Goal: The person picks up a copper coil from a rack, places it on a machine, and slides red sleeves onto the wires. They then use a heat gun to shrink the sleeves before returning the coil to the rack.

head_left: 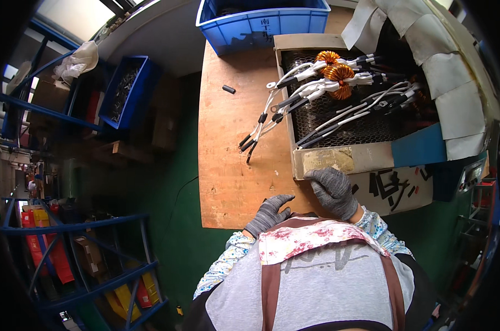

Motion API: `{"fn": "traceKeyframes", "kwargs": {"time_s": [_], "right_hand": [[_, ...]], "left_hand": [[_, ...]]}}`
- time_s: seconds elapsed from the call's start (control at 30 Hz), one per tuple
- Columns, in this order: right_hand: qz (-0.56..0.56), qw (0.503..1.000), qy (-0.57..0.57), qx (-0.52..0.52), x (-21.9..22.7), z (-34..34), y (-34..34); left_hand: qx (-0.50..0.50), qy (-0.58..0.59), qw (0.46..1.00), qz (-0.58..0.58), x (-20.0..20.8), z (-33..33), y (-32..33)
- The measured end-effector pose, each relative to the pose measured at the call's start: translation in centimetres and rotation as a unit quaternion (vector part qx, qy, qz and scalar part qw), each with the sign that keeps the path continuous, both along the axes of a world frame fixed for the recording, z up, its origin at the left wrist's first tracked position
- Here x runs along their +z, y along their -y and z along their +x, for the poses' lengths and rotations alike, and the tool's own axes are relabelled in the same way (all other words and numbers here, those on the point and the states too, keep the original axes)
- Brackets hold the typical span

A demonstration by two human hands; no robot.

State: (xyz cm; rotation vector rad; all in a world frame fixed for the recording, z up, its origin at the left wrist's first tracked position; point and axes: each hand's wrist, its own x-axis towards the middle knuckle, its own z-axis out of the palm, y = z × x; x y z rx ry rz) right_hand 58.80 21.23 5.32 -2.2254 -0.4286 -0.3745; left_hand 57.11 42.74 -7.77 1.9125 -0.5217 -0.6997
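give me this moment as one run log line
left gloved hand: by wooden tabletop edge; right gloved hand: by mesh conveyor frame; copper toroid coils: over mesh; white leads: reaching over tabletop; black tube: on tabletop

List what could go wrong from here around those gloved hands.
White black-sleeved cables stick out over the left rim of the pale mesh-lined box; a passing hand could snag them.
The short black cylinder lies loose on the brown wooden tabletop and might roll off.
The grey-gloved right hand is near small flat black pieces; a sideways sweep might scatter them.
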Motion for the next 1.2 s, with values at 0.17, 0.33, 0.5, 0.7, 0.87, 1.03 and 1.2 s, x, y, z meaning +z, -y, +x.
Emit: {"fn": "traceKeyframes", "kwargs": {"time_s": [0.17, 0.33, 0.5, 0.7, 0.87, 1.03, 1.2], "right_hand": [[-0.023, 0.999, 0.044, -0.011, 0.7, -1.9, -1.9], [-0.016, 0.996, -0.069, -0.052, -0.9, -4.3, -4.2], [-0.012, 0.993, -0.119, -0.009, -4.3, -4.2, -6.5], [0.081, 0.959, -0.269, -0.044, -6.3, -1.2, -8.8], [0.104, 0.942, -0.312, -0.073, -12.2, 2.5, -10.7], [0.245, 0.877, -0.413, -0.031, -15.8, 6.4, -13.8], [0.463, 0.750, -0.471, 0.048, -15.9, 6.9, -14.5]], "left_hand": [[0.085, -0.160, 0.981, -0.071, -2.6, 3.0, -2.5], [0.246, -0.045, 0.966, 0.070, -10.3, 9.6, -7.3], [0.193, 0.033, 0.938, 0.285, -9.5, 13.6, -5.6], [0.193, -0.043, 0.976, 0.093, -11.9, 12.1, -6.8], [0.249, -0.354, 0.855, -0.285, -8.4, 8.3, -8.5], [0.265, -0.381, 0.803, -0.374, -6.8, 7.5, -9.7], [0.241, -0.408, 0.772, -0.424, -6.6, 6.5, -10.8]]}}
